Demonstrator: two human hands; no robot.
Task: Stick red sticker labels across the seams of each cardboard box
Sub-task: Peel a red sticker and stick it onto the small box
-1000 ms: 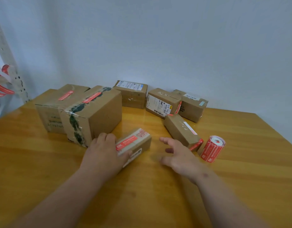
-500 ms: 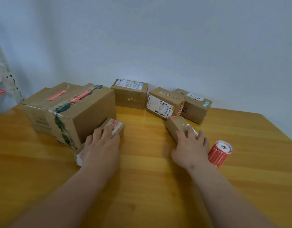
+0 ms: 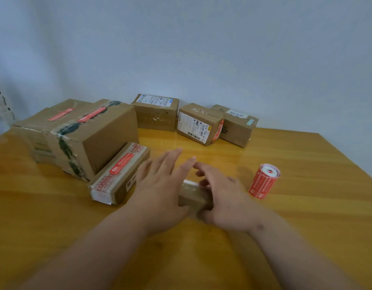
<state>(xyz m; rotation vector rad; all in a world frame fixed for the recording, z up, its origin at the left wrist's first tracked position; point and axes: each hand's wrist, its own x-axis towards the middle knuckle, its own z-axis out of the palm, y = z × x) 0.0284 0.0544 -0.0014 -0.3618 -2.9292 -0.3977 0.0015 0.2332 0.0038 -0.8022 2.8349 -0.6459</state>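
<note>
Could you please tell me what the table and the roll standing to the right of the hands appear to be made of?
The table looks like varnished wood: amber, streaked grain, glossy reflections.

The sticker roll seems to be printed red paper labels wound on a white core; whether they are paper or film is unclear.

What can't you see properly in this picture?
- Small box, head view: mostly hidden between the left hand and right hand, and blurred.
- Print on the sticker roll: too small to read.
- White rack: cut off by the left edge.
</note>
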